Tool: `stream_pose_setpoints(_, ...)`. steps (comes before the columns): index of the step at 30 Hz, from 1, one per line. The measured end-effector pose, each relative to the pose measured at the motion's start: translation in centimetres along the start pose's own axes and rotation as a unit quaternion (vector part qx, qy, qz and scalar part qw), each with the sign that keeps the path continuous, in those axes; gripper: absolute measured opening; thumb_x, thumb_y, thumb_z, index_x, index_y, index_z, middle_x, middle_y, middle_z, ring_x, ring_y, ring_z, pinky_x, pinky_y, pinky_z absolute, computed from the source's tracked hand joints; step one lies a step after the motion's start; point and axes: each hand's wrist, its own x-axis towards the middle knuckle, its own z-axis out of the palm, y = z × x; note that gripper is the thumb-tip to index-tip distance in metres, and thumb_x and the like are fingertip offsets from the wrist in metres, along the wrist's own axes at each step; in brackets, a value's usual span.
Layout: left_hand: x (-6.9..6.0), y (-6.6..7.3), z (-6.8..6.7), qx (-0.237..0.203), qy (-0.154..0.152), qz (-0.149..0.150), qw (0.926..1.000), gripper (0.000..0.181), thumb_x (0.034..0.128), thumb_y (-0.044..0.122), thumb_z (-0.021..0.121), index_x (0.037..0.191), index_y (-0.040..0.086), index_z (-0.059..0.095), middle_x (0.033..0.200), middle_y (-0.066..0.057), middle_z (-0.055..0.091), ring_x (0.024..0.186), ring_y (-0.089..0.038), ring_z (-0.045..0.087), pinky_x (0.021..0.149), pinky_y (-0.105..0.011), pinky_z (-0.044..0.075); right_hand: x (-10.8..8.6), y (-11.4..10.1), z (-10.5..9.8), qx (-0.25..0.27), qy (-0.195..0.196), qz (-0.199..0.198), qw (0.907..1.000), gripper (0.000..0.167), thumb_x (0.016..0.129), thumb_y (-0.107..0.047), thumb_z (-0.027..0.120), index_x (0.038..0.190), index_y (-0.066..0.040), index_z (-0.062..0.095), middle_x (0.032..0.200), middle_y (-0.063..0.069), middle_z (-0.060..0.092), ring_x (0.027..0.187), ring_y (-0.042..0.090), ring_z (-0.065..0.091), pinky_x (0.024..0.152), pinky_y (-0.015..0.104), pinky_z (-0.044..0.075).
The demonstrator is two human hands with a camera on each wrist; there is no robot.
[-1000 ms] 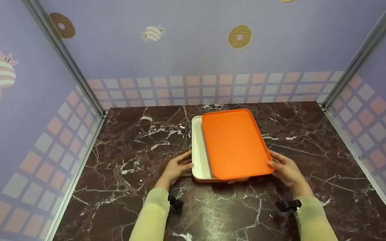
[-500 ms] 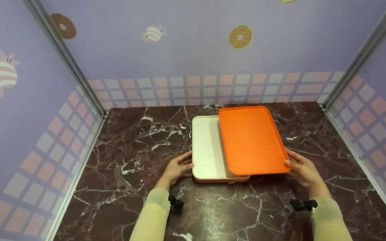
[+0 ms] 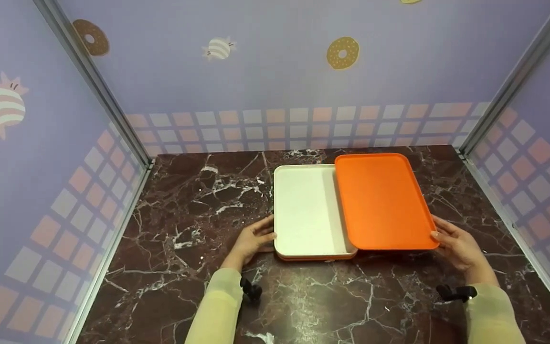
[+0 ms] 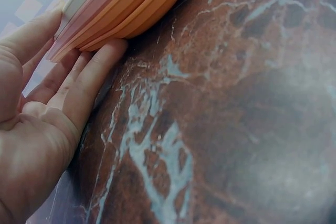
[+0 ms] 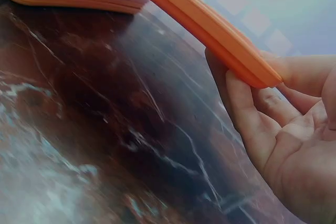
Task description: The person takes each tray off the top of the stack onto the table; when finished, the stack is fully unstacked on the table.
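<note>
A white rectangular tray (image 3: 306,210) tops a stack of trays in the head view. Below it, pinkish and orange rims (image 4: 126,17) show in the left wrist view. My left hand (image 3: 251,239) holds the stack's near left corner, thumb at the top rim and fingers against the side and underside. An orange tray (image 3: 385,200) is raised off the table, its left edge overlapping the white tray from above. My right hand (image 3: 459,243) grips its near right corner, thumb on the rim and fingers underneath, as the right wrist view shows the orange tray (image 5: 210,24) clear of the tabletop.
The dark red marbled tabletop (image 3: 198,210) spreads around the stack. Lilac wall panels stand at the back (image 3: 275,76), left and right, with metal corner posts (image 3: 89,76). A black wrist camera (image 3: 456,292) sits on each sleeve.
My right hand has moved right with the orange tray, uncovering more of the white tray. The left hand and the stack have stayed put.
</note>
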Motion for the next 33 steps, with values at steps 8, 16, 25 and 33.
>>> stream_pose_setpoints(8,-0.2,0.2,0.0,0.011,0.001,-0.001,0.9999,0.066,0.0955,0.01,0.073,0.156,0.009,0.046,0.155,-0.024,0.049,0.13,-0.032,0.061,0.09,-0.05,0.063,-0.3,-0.5,-2.7,0.003,-0.027,0.009,0.9996,0.051,0.107,0.008,0.039,0.135,-0.024,0.067,0.122,-0.001,0.076,0.101,0.016,0.075,0.082,0.028,0.064)
stream_pose_setpoints(16,-0.3,0.3,0.0,0.024,0.005,-0.007,0.9997,0.066,0.0961,0.01,0.073,0.156,0.011,0.046,0.156,-0.023,0.048,0.133,-0.035,0.059,0.088,-0.049,0.064,-0.4,-0.2,-4.3,0.002,-0.015,0.04,0.9991,0.048,0.107,0.004,0.042,0.134,-0.026,0.067,0.123,-0.004,0.075,0.103,0.015,0.075,0.085,0.029,0.064)
stream_pose_setpoints(25,-0.3,0.2,0.1,0.019,0.008,-0.004,0.9998,0.064,0.0963,0.008,0.072,0.155,0.009,0.046,0.156,-0.024,0.048,0.132,-0.035,0.059,0.088,-0.05,0.064,-0.4,0.7,-4.9,-0.007,-0.009,0.063,0.9979,0.047,0.107,0.004,0.043,0.135,-0.027,0.065,0.124,-0.006,0.074,0.106,0.014,0.074,0.088,0.029,0.063)
stream_pose_setpoints(33,-0.2,0.2,0.2,0.023,0.007,0.0,0.9997,0.063,0.0968,0.008,0.071,0.155,0.009,0.046,0.155,-0.025,0.048,0.128,-0.034,0.062,0.086,-0.05,0.064,0.1,0.6,-4.3,-0.066,0.023,0.077,0.9946,0.046,0.106,-0.001,0.051,0.142,-0.028,0.061,0.12,-0.013,0.074,0.103,0.009,0.073,0.085,0.026,0.063)
